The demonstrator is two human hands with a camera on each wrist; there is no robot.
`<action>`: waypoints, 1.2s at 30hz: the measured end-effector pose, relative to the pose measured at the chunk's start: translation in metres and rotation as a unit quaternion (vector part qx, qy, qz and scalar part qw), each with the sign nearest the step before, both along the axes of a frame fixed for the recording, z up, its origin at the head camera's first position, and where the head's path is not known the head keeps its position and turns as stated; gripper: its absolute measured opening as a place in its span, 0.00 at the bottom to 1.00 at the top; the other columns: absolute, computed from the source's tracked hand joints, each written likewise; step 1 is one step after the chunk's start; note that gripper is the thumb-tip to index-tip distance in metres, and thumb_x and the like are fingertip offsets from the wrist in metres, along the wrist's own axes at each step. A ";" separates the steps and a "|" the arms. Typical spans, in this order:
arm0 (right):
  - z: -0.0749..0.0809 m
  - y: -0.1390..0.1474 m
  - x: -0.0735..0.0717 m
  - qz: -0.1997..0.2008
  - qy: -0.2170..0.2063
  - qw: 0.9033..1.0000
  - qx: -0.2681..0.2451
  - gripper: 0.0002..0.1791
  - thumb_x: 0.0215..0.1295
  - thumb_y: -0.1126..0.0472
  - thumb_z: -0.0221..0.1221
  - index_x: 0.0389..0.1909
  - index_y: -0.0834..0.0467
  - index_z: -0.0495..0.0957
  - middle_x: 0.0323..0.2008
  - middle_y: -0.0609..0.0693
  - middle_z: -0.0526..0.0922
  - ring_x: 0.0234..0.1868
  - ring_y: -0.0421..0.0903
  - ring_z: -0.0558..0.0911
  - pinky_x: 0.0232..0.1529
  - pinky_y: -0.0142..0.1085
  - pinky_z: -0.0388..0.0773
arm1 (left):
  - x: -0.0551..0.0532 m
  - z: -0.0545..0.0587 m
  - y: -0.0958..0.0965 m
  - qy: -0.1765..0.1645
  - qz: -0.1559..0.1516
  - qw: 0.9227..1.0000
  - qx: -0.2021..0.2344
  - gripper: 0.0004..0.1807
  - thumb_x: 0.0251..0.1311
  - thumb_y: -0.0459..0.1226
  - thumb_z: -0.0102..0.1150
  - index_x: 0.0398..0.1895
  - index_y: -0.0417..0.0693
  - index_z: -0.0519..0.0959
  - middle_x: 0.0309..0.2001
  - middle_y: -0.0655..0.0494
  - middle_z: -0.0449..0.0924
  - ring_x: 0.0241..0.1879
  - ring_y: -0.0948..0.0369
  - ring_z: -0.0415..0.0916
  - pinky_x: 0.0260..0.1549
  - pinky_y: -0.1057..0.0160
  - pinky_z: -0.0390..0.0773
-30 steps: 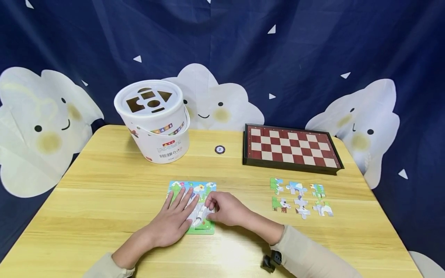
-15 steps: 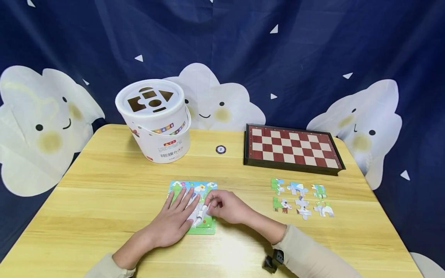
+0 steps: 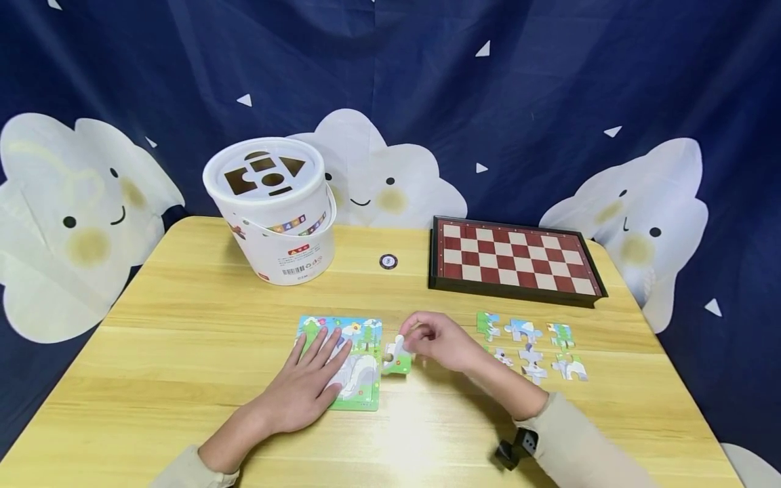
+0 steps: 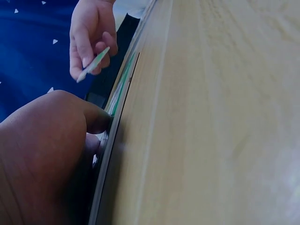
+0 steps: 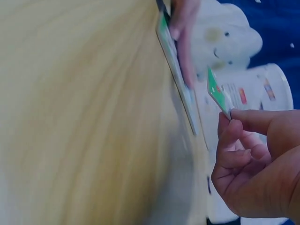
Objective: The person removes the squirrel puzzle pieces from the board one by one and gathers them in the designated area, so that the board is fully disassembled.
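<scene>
My left hand [image 3: 305,393] lies flat with spread fingers on a colourful puzzle board [image 3: 371,331], covering much of its left half. Between thumb and forefinger, my right hand [image 3: 441,341] pinches a puzzle piece [image 3: 399,360] with green and white print, just right of the board. The right wrist view shows that puzzle piece [image 5: 215,93] held up above the table by one edge. Farther right lie several loose puzzle pieces [image 3: 523,330] in two rows, the nearest partly hidden behind my right hand. In the board's lower right a pale grey area shows.
A white bucket [image 3: 305,261] with shaped holes in its lid stands at the back left. A red and white checkerboard [image 3: 512,257] in a black frame lies at the back right. Between them is a small dark round disc [image 3: 388,261] on the wooden table [image 3: 152,339].
My right hand has lifted the puzzle piece out of the board's lower right and moved right with it. My left hand has stayed on the board.
</scene>
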State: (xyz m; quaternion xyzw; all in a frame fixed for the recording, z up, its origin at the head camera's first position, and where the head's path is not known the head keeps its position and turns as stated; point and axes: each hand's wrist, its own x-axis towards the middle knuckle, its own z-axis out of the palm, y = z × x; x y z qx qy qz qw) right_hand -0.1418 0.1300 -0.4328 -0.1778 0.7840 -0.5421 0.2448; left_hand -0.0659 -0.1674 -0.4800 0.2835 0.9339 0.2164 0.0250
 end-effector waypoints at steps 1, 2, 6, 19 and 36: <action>0.001 0.006 -0.001 -0.003 0.000 1.000 0.000 0.08 0.69 0.71 0.60 0.46 0.63 0.79 0.33 0.53 0.84 0.29 0.54 0.80 0.31 0.37 0.79 | 0.000 0.002 0.000 -0.005 0.000 1.000 0.000 0.33 0.77 0.43 0.46 0.81 0.44 0.56 0.81 0.41 0.47 0.80 0.41 0.39 0.74 0.42 0.27; 0.002 0.013 -0.002 -0.005 0.000 1.000 -0.002 0.08 0.69 0.70 0.60 0.47 0.63 0.79 0.33 0.53 0.84 0.30 0.54 0.80 0.32 0.38 0.80 | 0.000 0.003 0.001 -0.011 0.001 1.000 -0.005 0.33 0.78 0.43 0.46 0.81 0.44 0.55 0.81 0.41 0.47 0.80 0.41 0.39 0.74 0.40 0.28; 0.007 0.041 -0.005 -0.009 -0.004 1.000 -0.001 0.08 0.71 0.69 0.59 0.48 0.65 0.78 0.33 0.54 0.84 0.32 0.54 0.80 0.33 0.40 0.81 | 0.000 0.009 0.003 -0.038 0.006 0.999 -0.022 0.33 0.78 0.44 0.45 0.81 0.44 0.53 0.82 0.44 0.44 0.80 0.43 0.36 0.74 0.37 0.32; 0.018 0.139 0.005 -0.019 -0.002 1.000 0.021 0.12 0.74 0.64 0.59 0.50 0.68 0.76 0.29 0.53 0.79 0.21 0.47 0.66 0.21 0.40 0.66 | -0.001 0.004 0.002 -0.032 0.010 0.999 -0.018 0.33 0.78 0.44 0.45 0.81 0.46 0.53 0.82 0.45 0.43 0.80 0.44 0.36 0.74 0.41 0.28; 0.003 0.247 0.040 -0.011 -0.041 0.999 -0.010 0.10 0.76 0.70 0.52 0.50 0.59 0.80 0.34 0.42 0.84 0.27 0.43 0.78 0.24 0.38 0.74 | -0.001 -0.005 -0.001 0.003 -0.003 1.000 -0.002 0.33 0.79 0.46 0.43 0.82 0.48 0.53 0.82 0.43 0.45 0.80 0.43 0.36 0.74 0.49 0.21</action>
